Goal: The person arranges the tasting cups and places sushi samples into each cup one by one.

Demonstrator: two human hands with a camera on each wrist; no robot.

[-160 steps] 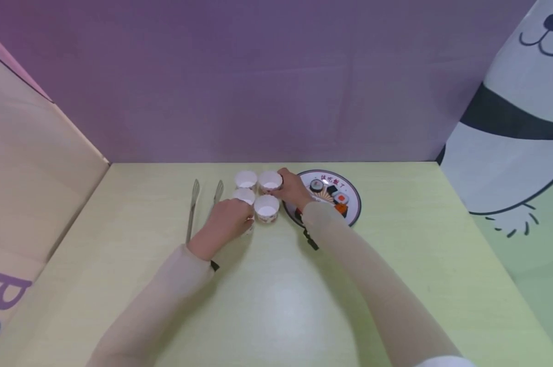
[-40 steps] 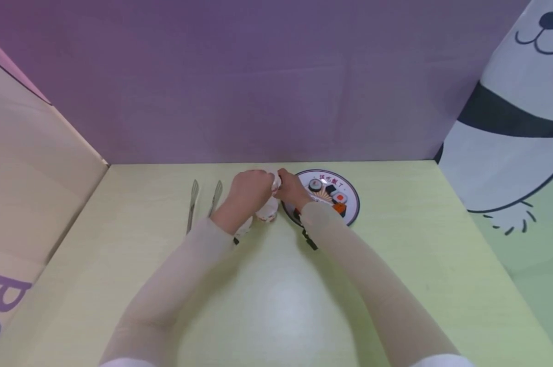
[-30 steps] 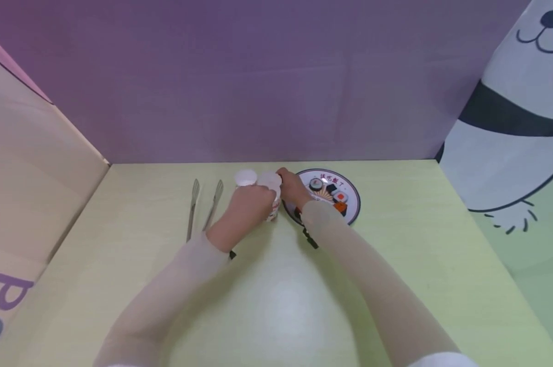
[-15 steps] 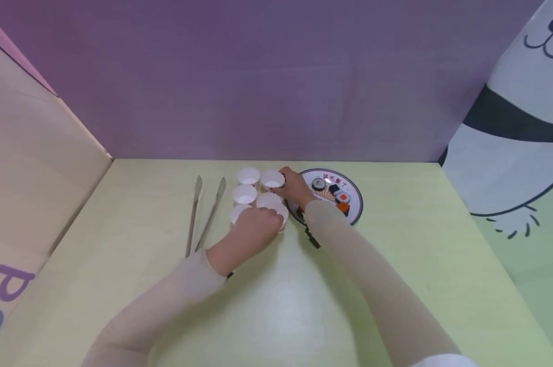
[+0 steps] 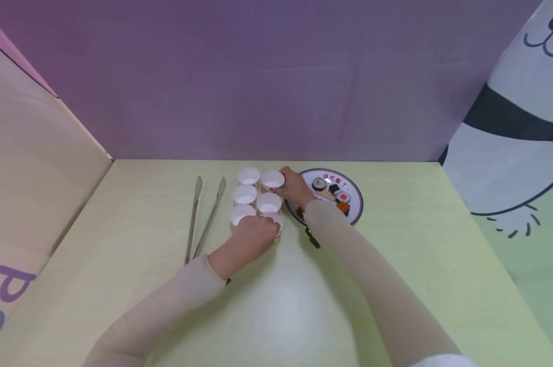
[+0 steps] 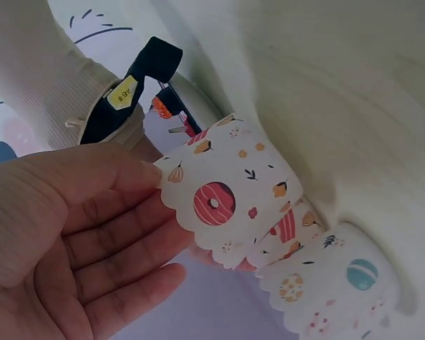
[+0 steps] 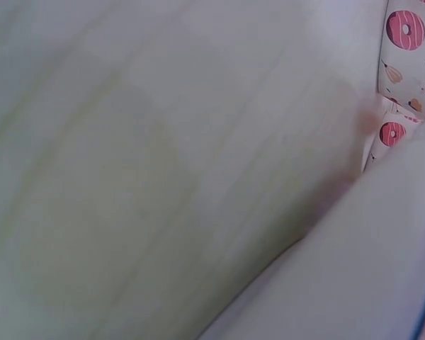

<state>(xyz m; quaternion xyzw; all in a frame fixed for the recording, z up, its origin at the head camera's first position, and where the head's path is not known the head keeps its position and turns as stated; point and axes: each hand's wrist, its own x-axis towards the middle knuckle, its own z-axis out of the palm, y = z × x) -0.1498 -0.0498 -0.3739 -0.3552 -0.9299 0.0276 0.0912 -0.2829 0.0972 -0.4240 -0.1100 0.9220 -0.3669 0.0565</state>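
My left hand (image 5: 251, 237) pinches a white paper baking cup (image 5: 277, 221) at the front right of a group of cups. In the left wrist view, the thumb and index finger of that hand (image 6: 92, 234) meet the scalloped rim of the cup (image 6: 234, 170), which has a pink doughnut print; the other fingers are loosely bent. At the back right, my right hand (image 5: 296, 188) holds another baking cup (image 5: 273, 179) by its right side. Several cups stand in two columns, open side up. The right wrist view catches only printed cups (image 7: 409, 57) at its edge.
A round plate with sushi pictures (image 5: 355, 206) lies right of the cups, partly under the right forearm. To the left, long metal utensils like tongs (image 5: 193, 219) converge towards me. A purple wall (image 5: 276, 102) bounds the table's back.
The left hand moved from beside the right hand towards me, bringing a paper baking cup to the front of the right column. The right hand has stayed at the back cup.
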